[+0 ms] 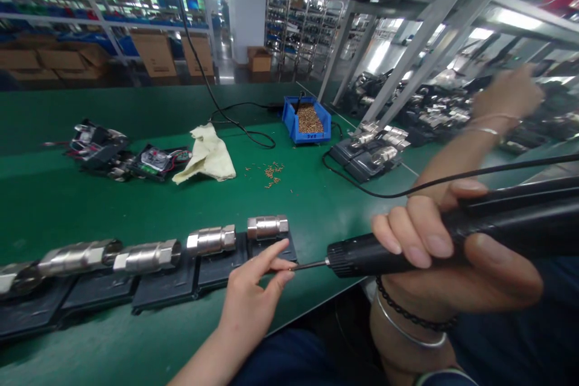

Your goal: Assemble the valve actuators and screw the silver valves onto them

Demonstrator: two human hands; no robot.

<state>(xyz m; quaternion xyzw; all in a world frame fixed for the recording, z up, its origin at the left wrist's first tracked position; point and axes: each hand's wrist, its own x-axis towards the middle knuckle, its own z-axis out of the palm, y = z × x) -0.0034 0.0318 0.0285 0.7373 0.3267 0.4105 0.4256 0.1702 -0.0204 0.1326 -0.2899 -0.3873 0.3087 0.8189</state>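
My right hand [429,241] is wrapped around a black electric screwdriver [362,255], which lies level with its bit [312,265] pointing left. My left hand [251,289] pinches a tiny screw between thumb and forefinger, right at the bit's tip; the fingers mostly cover it. Just beyond the left hand, a silver metal valve fitting [268,227] sits on a black housing [289,244]. More such fittings on black housings run in a row to the left, among them a second fitting [211,240] and a third fitting [147,256].
A blue bin [312,137] full of screws stands at the back, with loose screws [272,174] before it. A cream cloth [205,154] and opened units with wires [97,148] lie left. A cable [398,194] crosses the right side. Another person's hand [509,93] reaches over assembled parts.
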